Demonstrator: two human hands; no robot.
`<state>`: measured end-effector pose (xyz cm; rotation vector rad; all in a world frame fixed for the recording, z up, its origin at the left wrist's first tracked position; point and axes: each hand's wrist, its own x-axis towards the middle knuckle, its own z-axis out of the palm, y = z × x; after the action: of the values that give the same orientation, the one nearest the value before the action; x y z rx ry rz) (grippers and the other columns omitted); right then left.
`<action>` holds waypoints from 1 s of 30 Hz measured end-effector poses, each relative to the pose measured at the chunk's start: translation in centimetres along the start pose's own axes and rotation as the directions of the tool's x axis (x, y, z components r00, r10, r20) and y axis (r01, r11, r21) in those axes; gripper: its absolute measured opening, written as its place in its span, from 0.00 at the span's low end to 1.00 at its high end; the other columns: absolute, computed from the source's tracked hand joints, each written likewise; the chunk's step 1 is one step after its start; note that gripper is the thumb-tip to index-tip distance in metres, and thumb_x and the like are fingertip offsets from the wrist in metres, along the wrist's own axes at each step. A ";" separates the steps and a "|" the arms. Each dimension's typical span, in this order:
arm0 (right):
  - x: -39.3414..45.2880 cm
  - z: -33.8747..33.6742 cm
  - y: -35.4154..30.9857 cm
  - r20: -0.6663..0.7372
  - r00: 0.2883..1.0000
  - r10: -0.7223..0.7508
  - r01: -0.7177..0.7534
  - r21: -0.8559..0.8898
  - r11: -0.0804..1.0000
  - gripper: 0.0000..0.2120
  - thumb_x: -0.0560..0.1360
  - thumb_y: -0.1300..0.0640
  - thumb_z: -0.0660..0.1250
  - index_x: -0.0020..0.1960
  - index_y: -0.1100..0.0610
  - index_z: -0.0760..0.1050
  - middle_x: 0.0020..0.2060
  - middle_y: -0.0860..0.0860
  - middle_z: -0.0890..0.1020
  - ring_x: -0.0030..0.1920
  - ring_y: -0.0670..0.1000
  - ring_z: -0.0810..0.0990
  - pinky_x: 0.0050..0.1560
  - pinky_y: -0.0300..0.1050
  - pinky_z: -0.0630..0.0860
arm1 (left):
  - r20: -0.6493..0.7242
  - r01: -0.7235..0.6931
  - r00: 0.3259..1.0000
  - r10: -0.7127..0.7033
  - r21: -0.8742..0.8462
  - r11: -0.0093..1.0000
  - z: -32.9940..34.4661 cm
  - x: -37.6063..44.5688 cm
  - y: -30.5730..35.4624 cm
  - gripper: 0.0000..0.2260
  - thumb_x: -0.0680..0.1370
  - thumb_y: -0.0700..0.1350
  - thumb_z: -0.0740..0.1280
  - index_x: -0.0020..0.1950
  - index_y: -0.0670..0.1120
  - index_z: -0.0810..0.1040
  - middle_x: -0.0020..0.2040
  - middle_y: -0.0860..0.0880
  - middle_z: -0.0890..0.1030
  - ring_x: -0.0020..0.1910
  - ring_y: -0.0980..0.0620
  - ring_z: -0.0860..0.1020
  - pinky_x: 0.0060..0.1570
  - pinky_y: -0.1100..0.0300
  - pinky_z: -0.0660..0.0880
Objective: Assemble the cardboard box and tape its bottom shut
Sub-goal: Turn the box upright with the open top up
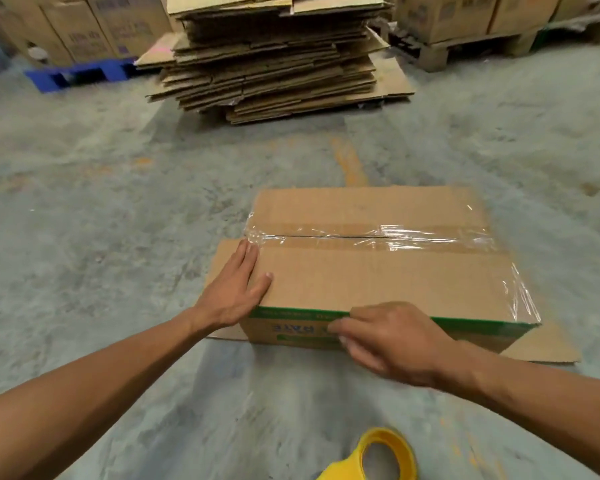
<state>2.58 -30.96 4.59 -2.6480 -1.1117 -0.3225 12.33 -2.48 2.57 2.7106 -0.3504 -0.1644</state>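
Note:
A brown cardboard box (378, 282) stands upside down on the concrete floor, its bottom flaps folded shut. Clear tape (371, 237) runs along the centre seam and more clear tape wraps the right edge. My left hand (234, 292) lies flat, fingers together, on the box's left top corner beside the tape end. My right hand (392, 337) rests on the near top edge with fingers curled against the green-printed front side. A yellow tape dispenser (378, 455) lies on the floor in front of me, apart from both hands.
A tall stack of flattened cardboard sheets (274, 57) sits a short way beyond the box. Packed cartons stand on a blue pallet (80, 72) at the back left and on a wooden pallet (471, 46) at the back right. Loose flaps stick out under the box.

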 end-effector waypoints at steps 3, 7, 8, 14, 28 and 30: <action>1.6 -2.7 6.1 -0.189 0.940 0.283 -0.290 -0.010 0.957 0.15 0.77 0.52 0.59 0.61 0.50 0.78 0.47 0.50 0.81 0.47 0.56 0.80 0.44 0.51 0.77 | 0.052 0.031 0.998 -0.027 -0.083 0.996 -0.9 2.1 0.1 0.33 0.82 0.60 0.53 0.80 0.48 0.44 0.80 0.51 0.42 0.78 0.56 0.42 0.72 0.63 0.42; -0.4 -3.6 13.0 -0.044 0.696 0.717 -0.717 -0.094 0.691 0.25 0.80 0.44 0.53 0.76 0.47 0.60 0.73 0.52 0.68 0.71 0.56 0.66 0.69 0.58 0.64 | -0.004 0.027 1.000 -0.028 -0.124 0.992 -1.1 4.4 0.2 0.30 0.82 0.57 0.54 0.81 0.48 0.46 0.81 0.51 0.47 0.79 0.55 0.44 0.72 0.64 0.44; -1.3 -3.7 14.0 -0.015 0.624 0.781 -0.777 -0.117 0.618 0.28 0.80 0.41 0.51 0.78 0.48 0.56 0.77 0.52 0.63 0.75 0.57 0.61 0.71 0.59 0.61 | -0.019 0.028 0.999 -0.031 -0.134 0.991 -1.1 5.0 0.0 0.30 0.82 0.56 0.54 0.81 0.48 0.48 0.81 0.51 0.49 0.79 0.55 0.46 0.73 0.63 0.45; -4.1 -3.9 17.1 0.171 0.357 0.918 -0.927 0.184 0.326 0.43 0.74 0.29 0.55 0.79 0.54 0.50 0.75 0.58 0.63 0.72 0.62 0.65 0.68 0.58 0.65 | -0.080 0.177 0.975 -0.208 -0.285 0.942 -0.6 6.2 1.2 0.29 0.83 0.54 0.56 0.80 0.47 0.50 0.79 0.49 0.59 0.76 0.47 0.61 0.69 0.56 0.60; 0.1 -8.5 14.1 -0.036 0.415 0.909 -0.808 0.444 0.387 0.41 0.73 0.39 0.68 0.78 0.53 0.56 0.75 0.53 0.68 0.71 0.60 0.69 0.67 0.54 0.66 | -0.318 0.191 0.865 -0.388 -0.506 0.841 -6.7 4.7 1.4 0.18 0.78 0.50 0.63 0.68 0.53 0.72 0.55 0.54 0.79 0.53 0.49 0.77 0.53 0.54 0.72; 1.2 -9.6 13.6 -0.177 0.465 0.867 -0.735 0.469 0.490 0.42 0.73 0.40 0.69 0.79 0.51 0.53 0.76 0.51 0.65 0.74 0.57 0.65 0.70 0.54 0.64 | -0.482 0.099 0.790 -0.378 -0.508 0.855 -8.3 4.3 1.7 0.20 0.79 0.48 0.63 0.71 0.53 0.68 0.51 0.57 0.78 0.49 0.50 0.77 0.52 0.55 0.72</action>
<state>12.23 -42.38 12.02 -2.2989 0.3052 -0.3854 17.42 -1.98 10.58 2.1731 0.2102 0.4418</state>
